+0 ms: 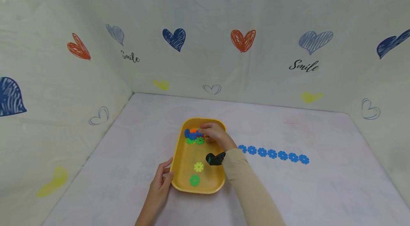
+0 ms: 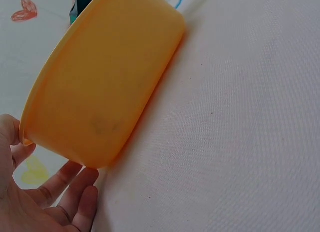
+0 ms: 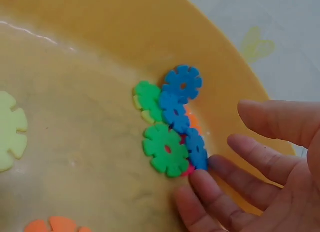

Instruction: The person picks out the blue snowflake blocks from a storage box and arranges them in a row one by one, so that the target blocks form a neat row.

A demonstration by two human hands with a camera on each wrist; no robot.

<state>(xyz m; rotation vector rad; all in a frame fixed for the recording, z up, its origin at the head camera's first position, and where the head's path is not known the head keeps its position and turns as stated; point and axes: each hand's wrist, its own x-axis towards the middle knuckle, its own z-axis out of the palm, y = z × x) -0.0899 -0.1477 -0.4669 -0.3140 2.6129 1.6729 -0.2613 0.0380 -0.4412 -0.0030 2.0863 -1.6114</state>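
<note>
A yellow tray [image 1: 184, 183] holds several flower-shaped plastic discs. My left hand [image 1: 160, 179] grips its left side; in the left wrist view the thumb lies at the rim [image 2: 37, 87] while other fingers touch the outer wall. Reaching over the far end of the tray is my right hand [image 1: 215, 134], its fingers [image 3: 207, 187] right at a blue disc [image 3: 196, 149] in a small pile, with the thumb held apart. The pile also has a green disc [image 3: 166, 151], another blue disc [image 3: 183, 84], and partly hidden orange and red ones.
A yellow disc [image 1: 198, 167] and a green disc [image 1: 194, 180] lie in the tray's near half. To the right of the tray, a row of several blue discs [image 1: 272, 153] runs along the white cloth. A pale curtain [image 1: 205, 69] with printed hearts stands behind.
</note>
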